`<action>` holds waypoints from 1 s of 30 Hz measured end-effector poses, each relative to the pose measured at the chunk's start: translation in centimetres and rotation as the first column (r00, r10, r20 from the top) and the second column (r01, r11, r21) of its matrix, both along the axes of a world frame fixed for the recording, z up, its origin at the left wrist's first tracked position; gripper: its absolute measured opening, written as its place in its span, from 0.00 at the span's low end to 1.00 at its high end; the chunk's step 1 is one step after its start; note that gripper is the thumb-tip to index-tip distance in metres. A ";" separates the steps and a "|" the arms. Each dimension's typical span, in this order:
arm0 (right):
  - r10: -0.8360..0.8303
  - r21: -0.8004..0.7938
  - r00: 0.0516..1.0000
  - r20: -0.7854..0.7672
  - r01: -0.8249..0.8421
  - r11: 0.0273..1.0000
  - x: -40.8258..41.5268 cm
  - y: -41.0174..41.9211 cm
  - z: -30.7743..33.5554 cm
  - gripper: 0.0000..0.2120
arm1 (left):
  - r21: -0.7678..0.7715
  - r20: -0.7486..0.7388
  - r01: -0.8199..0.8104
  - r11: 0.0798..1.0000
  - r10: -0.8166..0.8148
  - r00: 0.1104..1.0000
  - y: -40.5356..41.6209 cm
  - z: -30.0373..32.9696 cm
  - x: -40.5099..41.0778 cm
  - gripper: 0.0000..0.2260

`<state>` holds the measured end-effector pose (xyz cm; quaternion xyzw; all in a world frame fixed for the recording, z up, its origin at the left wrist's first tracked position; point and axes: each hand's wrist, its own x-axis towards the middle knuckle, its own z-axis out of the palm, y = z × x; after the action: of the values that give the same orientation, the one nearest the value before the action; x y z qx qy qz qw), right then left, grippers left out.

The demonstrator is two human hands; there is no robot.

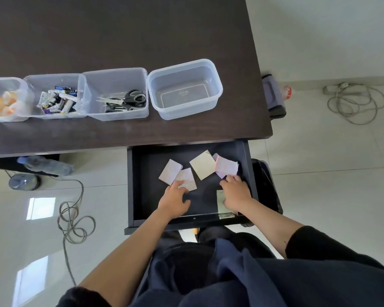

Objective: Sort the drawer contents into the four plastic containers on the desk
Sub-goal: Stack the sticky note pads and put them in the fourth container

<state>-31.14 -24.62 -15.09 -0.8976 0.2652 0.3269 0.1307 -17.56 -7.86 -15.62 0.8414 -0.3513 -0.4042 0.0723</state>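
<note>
Your left hand [175,199] presses flat on a pad [186,178] in the drawer [142,178]; your right hand [235,191] pinches a pink pad [226,166].

Drawer [140,189] floor bare at left, note pads [203,165] crowding right half

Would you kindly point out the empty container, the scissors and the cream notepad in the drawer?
Empty container [217,89], head view, on its right rim.
Scissors [134,98], head view, on the black handles.
Cream notepad [202,165], head view, on the middle of its top sheet.
</note>
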 end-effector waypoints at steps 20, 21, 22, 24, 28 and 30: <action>-0.769 0.589 0.545 0.335 0.515 0.622 2.0 1.3 2.4 0.08 | -0.147 -0.358 -0.552 0.821 0.476 0.804 0.8 3.4 0.3 0.07; -0.838 0.659 0.473 0.272 0.544 0.520 2.4 1.8 2.4 0.10 | -0.142 -0.406 -0.600 0.787 0.507 0.760 0.8 3.7 0.4 0.06; -0.901 0.727 0.396 0.180 0.564 0.393 2.8 2.4 2.3 0.11 | -0.134 -0.449 -0.641 0.755 0.531 0.719 0.7 4.0 0.4 0.06; -0.973 0.824 0.223 -0.052 0.560 0.085 3.4 3.7 2.0 0.11 | -0.110 -0.510 -0.701 0.705 0.565 0.648 0.7 4.4 0.5 0.05; -0.941 0.830 0.044 -0.334 0.488 -0.272 4.2 5.4 1.8 0.11 | -0.061 -0.565 -0.782 0.621 0.624 0.540 1.4 4.5 0.9 0.07; -0.922 0.814 0.037 -0.385 0.485 -0.321 4.3 5.9 1.8 0.10 | -0.045 -0.565 -0.818 0.573 0.661 0.494 1.7 4.5 0.9 0.08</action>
<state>-26.83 -18.76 -13.30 -0.3193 0.5440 0.0128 0.7758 -16.66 -6.16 -11.14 0.7548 0.0228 -0.4701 0.4570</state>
